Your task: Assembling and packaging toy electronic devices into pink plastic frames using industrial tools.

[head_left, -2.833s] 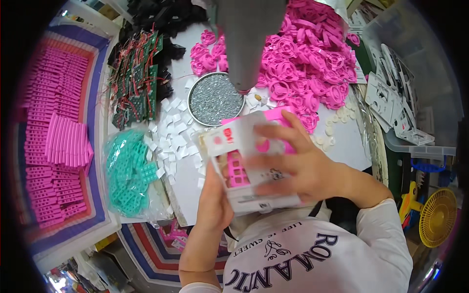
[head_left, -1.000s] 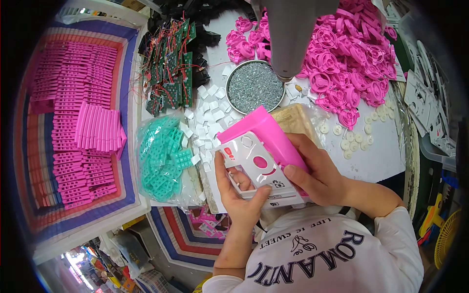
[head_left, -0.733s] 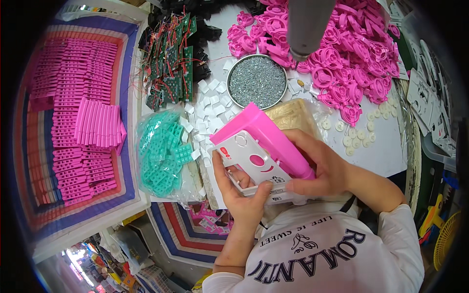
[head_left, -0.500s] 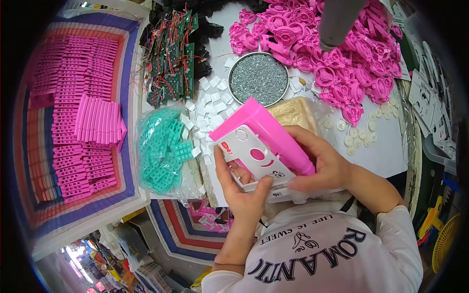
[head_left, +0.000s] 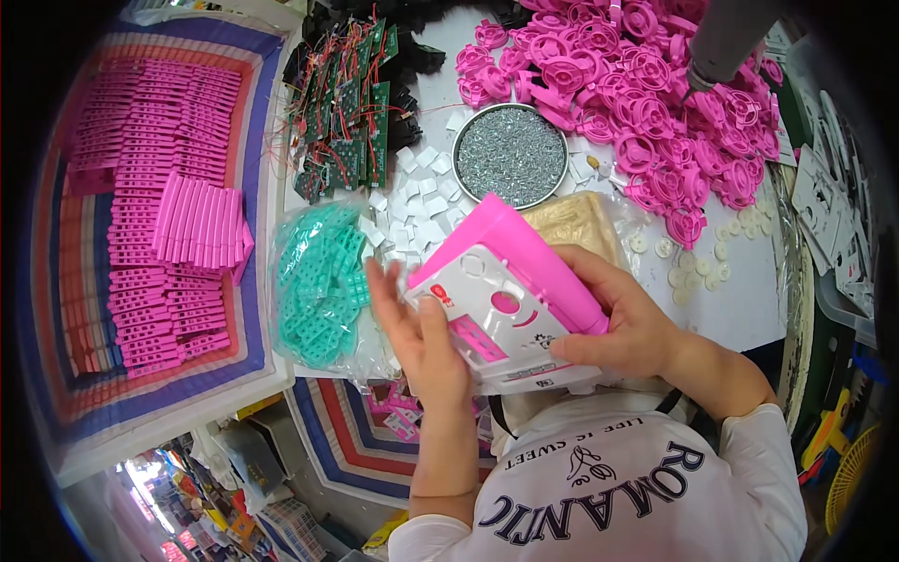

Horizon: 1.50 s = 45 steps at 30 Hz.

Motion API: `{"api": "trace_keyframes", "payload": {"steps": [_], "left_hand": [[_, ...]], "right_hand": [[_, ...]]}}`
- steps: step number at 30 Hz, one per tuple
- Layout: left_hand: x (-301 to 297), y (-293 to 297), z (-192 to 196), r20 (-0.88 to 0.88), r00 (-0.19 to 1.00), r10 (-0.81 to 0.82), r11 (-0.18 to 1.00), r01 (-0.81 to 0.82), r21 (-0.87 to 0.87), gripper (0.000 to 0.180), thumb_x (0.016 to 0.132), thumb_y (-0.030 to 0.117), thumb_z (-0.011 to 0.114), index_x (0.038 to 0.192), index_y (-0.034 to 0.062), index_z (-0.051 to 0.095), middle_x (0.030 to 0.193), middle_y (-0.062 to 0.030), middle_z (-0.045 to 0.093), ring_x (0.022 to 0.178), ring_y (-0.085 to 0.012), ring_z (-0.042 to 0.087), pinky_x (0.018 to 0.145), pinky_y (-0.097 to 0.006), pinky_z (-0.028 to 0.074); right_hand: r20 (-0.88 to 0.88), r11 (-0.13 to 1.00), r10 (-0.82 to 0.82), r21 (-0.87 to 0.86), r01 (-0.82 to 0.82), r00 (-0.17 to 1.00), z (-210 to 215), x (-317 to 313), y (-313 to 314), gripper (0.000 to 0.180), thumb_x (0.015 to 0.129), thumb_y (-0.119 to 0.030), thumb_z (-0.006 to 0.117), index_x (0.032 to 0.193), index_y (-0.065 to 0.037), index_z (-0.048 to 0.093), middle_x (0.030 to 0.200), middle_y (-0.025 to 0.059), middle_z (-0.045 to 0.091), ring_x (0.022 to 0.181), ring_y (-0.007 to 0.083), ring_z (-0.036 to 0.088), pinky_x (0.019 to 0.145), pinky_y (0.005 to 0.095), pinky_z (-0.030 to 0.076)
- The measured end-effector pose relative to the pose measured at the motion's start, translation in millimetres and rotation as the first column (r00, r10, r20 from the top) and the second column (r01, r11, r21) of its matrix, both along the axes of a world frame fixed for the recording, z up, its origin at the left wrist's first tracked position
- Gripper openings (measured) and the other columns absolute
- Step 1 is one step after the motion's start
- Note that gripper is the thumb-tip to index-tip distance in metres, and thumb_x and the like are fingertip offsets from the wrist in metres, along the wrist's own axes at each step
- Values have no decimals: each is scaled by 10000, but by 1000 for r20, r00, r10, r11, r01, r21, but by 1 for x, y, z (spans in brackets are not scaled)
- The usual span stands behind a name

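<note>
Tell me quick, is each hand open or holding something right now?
Left hand: open, fingers spread, thumb over the white panel; contact unclear.
Right hand: closed on the pink casing, thumb on the white panel.

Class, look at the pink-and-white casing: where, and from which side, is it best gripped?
Probably at the right edge of the casing, from the right: thumb on the white face, fingers against the long pink wall. That wall looks plain and unbroken, while the face has openings farther left. The right hand holds it much this way.
</note>
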<state>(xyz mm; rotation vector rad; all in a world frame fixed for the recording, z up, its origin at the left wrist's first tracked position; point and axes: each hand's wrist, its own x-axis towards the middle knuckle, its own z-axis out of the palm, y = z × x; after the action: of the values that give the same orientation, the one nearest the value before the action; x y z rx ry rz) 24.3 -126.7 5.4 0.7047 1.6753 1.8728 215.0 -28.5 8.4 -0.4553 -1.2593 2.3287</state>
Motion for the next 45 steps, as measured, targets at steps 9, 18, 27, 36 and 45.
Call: {"api": "trace_keyframes", "payload": {"steps": [9, 18, 27, 36, 45], "left_hand": [[-2, 8, 4, -382, 914, -138, 990, 117, -79, 438, 771, 144, 860, 1117, 36, 615, 1316, -121, 442, 1215, -238, 467, 1050, -378, 400], [-8, 6, 9, -346, 912, -222, 973, 184, -138, 440, 723, 134, 894, 1055, 48, 619, 1325, -139, 459, 1207, -242, 484, 1032, -362, 411], [-19, 9, 23, -312, 901, -302, 935, 217, -280, 410, 693, 110, 891, 993, 40, 621, 1320, -157, 472, 1191, -246, 507, 1019, -369, 430], [-17, 22, 33, -583, 777, -236, 953, 67, -297, 778, 780, 140, 853, 1421, -21, 441, 1386, -186, 450, 1276, -273, 498, 1037, -402, 466], [-29, -2, -11, 256, 952, -166, 969, 205, -135, 352, 1066, 223, 566, 1292, -46, 583, 1162, -92, 674, 954, -94, 642, 808, -244, 521]], "right_hand": [[69, 993, 22, 117, -30, 997, 10, 0, -3, 785, 850, -68, 735, 1531, 4, 351, 1401, 106, 509, 1302, 190, 509, 1105, 358, 419], [154, 906, 78, 401, -134, 985, 2, 8, 2, 862, 821, -70, 766, 1543, 9, 302, 1422, 115, 505, 1304, 190, 512, 1089, 347, 421], [378, 937, 124, 258, -233, 917, 16, 12, -9, 940, 820, -92, 776, 1596, -57, 246, 1427, 152, 536, 1220, 196, 603, 988, 337, 512], [55, 973, 74, -223, -60, 996, -10, 10, -33, 911, 909, 50, 686, 1621, -81, 133, 1476, 171, 507, 1336, 242, 539, 1057, 361, 491], [-46, 952, 29, -305, -42, 999, -25, 25, -25, 894, 907, 70, 674, 1624, -74, 160, 1497, 160, 497, 1356, 229, 522, 1103, 367, 451]]}}
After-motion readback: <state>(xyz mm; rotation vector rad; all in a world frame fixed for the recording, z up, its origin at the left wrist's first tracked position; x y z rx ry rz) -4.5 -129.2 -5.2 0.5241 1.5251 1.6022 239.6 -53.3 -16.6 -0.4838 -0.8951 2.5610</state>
